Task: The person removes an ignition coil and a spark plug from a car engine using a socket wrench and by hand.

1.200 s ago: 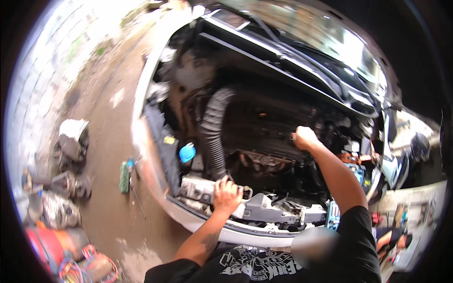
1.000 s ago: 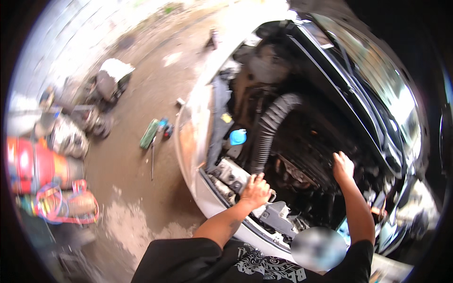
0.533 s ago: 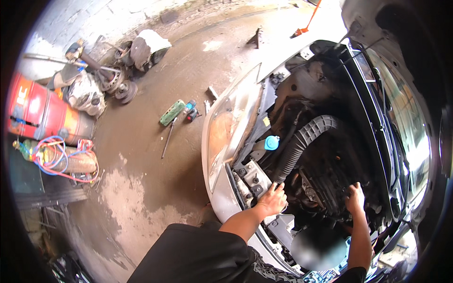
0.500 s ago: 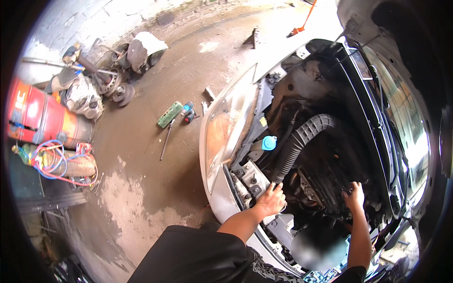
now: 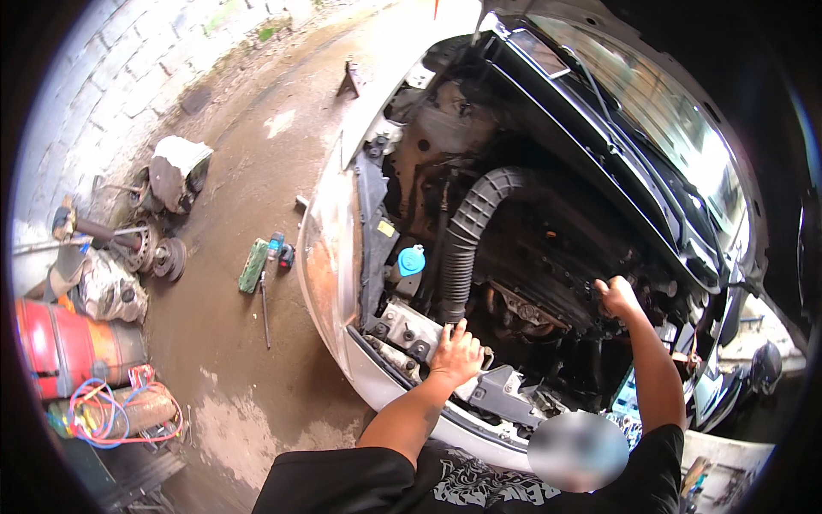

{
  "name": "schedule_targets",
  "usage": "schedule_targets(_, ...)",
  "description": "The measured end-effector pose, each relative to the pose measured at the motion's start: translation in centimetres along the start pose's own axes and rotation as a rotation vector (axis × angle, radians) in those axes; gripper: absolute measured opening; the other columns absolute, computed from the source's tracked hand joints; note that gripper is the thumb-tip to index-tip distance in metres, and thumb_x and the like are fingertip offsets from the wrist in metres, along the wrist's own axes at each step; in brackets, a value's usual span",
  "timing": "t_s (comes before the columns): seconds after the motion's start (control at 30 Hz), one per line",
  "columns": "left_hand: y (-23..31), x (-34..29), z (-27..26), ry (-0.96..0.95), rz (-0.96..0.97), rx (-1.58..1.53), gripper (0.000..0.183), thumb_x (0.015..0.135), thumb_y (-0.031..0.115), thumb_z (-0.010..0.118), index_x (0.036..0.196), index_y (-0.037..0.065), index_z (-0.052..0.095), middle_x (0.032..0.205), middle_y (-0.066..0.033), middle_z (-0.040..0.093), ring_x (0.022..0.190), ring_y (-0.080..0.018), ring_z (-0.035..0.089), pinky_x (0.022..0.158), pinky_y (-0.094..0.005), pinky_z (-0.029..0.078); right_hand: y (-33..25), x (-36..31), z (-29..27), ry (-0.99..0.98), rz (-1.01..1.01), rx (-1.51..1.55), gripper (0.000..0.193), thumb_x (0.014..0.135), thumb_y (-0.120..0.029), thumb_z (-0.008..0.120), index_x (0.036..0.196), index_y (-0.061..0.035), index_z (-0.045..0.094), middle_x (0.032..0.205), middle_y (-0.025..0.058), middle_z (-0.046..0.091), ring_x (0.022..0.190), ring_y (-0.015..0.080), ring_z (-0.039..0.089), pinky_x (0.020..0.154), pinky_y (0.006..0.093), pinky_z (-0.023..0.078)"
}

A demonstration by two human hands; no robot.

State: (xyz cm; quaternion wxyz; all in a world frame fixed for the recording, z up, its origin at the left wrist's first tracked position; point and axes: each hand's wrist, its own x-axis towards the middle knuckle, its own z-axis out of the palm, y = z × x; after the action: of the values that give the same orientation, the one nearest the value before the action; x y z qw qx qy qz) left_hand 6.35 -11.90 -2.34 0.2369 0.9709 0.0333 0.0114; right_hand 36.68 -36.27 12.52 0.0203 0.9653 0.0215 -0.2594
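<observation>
Block wall: pale; runs along the upper left [image 5: 128, 86], beside the wet concrete floor [image 5: 218, 214].
Drum: red and orange [image 5: 81, 338], at the far left edge.
Gas cylinder: just below the drum [image 5: 158, 409]; blue and red hoses [image 5: 86, 396] looped over it.
Scrap parts: a disc-shaped part [image 5: 171, 259] and a pale, lumpy bundle [image 5: 113, 291] on the floor, near the drum.
Floor tools: green case [image 5: 253, 266]; teal-and-black power tool [image 5: 275, 247] just right of it; thin metal rod [image 5: 266, 319] extending below them.
Headlight: clear lens [image 5: 330, 253] at the near-left corner of the car.
Blue cap: round [image 5: 412, 260], inside the bay, left of the hose.
Corrugated hose: black [image 5: 459, 272], curving from the dark middle of the bay down to the front panel [image 5: 409, 329].
Left hand: palm down on the front panel [image 5: 457, 355], fingers slightly spread, fingertips at the hose's lower end; cannot tell whether they press on the hose.
Engine: dark, deep in the bay [image 5: 522, 310], right of the hose.
Right hand: above the engine's right part [image 5: 620, 300], fingers curled; cannot tell whether anything is pinched in them.
Blue tray: near the right forearm [image 5: 624, 392], partly hidden.
Windshield: upper right [image 5: 664, 103], behind the bay.
</observation>
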Motion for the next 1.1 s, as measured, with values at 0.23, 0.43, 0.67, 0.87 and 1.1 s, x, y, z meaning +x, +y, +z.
schedule_targets(0.23,0.1,0.0,0.5,0.014,-0.001,0.014,0.032,0.095,0.037,0.058,0.088,0.008,0.071,0.103,-0.0124,0.070,0.133,-0.0332,0.049,0.113,-0.0554,0.031,-1.0,-2.2,-1.4,0.268,-0.524,-0.343,0.043,0.097,-0.038,0.063,0.090,0.0037,0.067,0.101,0.0267,0.071,0.105,0.0407,0.068,0.088,0.0472,0.055)
schedule_targets(0.43,0.4,0.3,0.3,0.010,0.009,-0.005,0.033,0.094,0.037,0.060,0.089,0.007,0.071,0.104,-0.0128,0.071,0.132,-0.0331,0.050,0.113,-0.0548,0.032,-0.7,0.0,0.0,0.129,-0.209,-0.161,0.046,0.100,-0.036,0.059,0.082,0.0048,0.070,0.076,0.0262,0.071,0.079,0.0459,0.070,0.077,0.0513,0.057)
schedule_targets(0.67,0.0,0.1,0.2,0.018,0.004,0.018,0.031,0.094,0.036,0.060,0.089,0.007,0.071,0.104,-0.0126,0.071,0.132,-0.0330,0.049,0.112,-0.0545,0.033,-2.1,-3.1,-1.0,0.252,-0.413,-0.269,0.029,0.096,-0.031,0.064,0.101,-0.0024,0.069,0.122,0.0227,0.064,0.118,0.0392,0.061,0.094,0.0455,0.052)
schedule_targets(0.87,0.1,0.5,0.2,0.033,0.006,0.010,0.031,0.093,0.036,0.061,0.087,0.008,0.072,0.102,-0.0108,0.071,0.132,-0.0323,0.049,0.111,-0.0540,0.033,-2.2,-1.8,-1.0,0.051,-0.252,-0.337,0.036,0.097,-0.034,0.065,0.100,0.0017,0.070,0.105,0.0289,0.070,0.101,0.0424,0.069,0.088,0.0517,0.054)
schedule_targets(1.1,0.3,0.6,0.4,-0.015,-0.002,0.021,0.032,0.096,0.037,0.056,0.094,0.009,0.073,0.106,-0.0102,0.070,0.136,-0.0314,0.046,0.114,-0.0546,0.030,-2.1,-2.9,-0.2,0.385,-0.180,-0.066,0.033,0.098,-0.031,0.062,0.099,0.0012,0.070,0.100,0.0252,0.072,0.097,0.0440,0.069,0.084,0.0523,0.055)
